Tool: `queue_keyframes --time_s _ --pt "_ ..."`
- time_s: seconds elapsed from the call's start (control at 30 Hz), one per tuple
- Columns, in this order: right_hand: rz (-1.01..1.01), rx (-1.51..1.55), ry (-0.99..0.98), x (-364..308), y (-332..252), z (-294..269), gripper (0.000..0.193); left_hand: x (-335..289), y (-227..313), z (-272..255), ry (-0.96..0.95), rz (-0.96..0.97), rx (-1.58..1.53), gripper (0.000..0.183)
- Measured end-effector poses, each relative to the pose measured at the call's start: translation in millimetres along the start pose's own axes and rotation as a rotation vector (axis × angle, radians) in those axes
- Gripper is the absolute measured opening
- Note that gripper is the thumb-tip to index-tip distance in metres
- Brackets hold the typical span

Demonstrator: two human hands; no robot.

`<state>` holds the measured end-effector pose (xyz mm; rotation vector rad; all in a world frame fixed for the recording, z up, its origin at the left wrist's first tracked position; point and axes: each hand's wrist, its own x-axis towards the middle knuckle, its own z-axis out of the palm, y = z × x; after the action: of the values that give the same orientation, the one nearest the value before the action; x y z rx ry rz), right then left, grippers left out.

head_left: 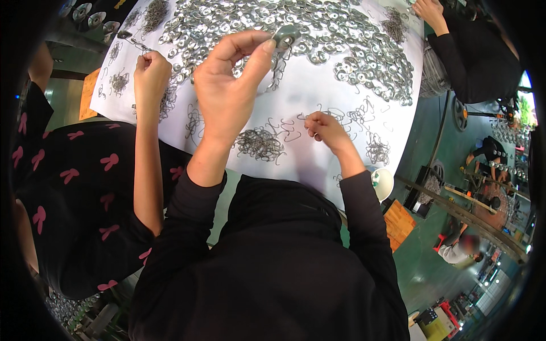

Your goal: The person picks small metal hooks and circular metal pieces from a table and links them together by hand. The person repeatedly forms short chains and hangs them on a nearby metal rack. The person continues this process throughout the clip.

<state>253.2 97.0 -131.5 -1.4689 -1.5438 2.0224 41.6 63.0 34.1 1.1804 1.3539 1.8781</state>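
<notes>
Left hand: raised over the table, the thumb and forefinger of the left hand [227, 85] pinching 1 metal disc [287, 37] by its edge.
Metal disc: shiny, rounded, held on the near side of the big disc heap [335, 37]; whether the dark wire shapes just nearer than it hang from it, I cannot tell.
Right hand: lower, the right hand [330, 133] has its fingers curled in beside loose wire hooks; I cannot tell whether they grip 1.
Hook pile: a tangled grey hook pile [260, 145] lies between the 2 forearms, near the table's near edge.
Table: a white table [330, 85], with the disc heap spread across its far part.
Cup: a white cup [387, 186] at the near right.
Left neighbour: a co-worker's hand [152, 71], fingers folded, in line with the left hand.
Far right: another person's hand [430, 14] and black sleeve [475, 59].
</notes>
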Motion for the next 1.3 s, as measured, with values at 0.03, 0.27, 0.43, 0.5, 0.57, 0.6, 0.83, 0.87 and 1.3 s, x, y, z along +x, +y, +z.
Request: queue_keyframes --time_s 0.03,0.27,0.43,0.5,0.57,0.6,0.83,0.87,1.3 --pt "-0.055 0.105 -0.023 -6 -13 -4 0.012 -1 0 -1 0.003 -0.002 0.006 0.014" --pt "-0.511 0.430 0.027 -74 -155 14 0.011 -4 0 -1 -0.030 -0.036 0.016 0.014" --pt "-0.661 0.350 0.130 -91 -196 29 0.011 -5 7 5 -0.051 0.038 0.040 0.013" --pt "-0.717 0.271 0.237 -87 -196 35 0.011 -6 5 8 -0.058 0.101 0.079 0.012" --pt "-0.698 0.285 0.277 -83 -194 38 0.010 -8 11 10 -0.069 0.067 0.069 0.012" --pt "-0.704 0.265 0.309 -80 -192 39 0.010 -8 13 11 -0.075 0.063 0.077 0.012" --pt "-0.923 0.208 0.447 -83 -197 42 0.007 8 -6 6 -0.151 0.257 0.123 0.015" --pt "-0.938 0.177 0.474 -85 -198 39 0.006 14 -7 3 -0.104 0.065 0.103 0.016" --pt "-1.013 0.182 0.549 -113 -200 14 0.008 44 -227 6 -0.389 0.225 1.111 0.022"
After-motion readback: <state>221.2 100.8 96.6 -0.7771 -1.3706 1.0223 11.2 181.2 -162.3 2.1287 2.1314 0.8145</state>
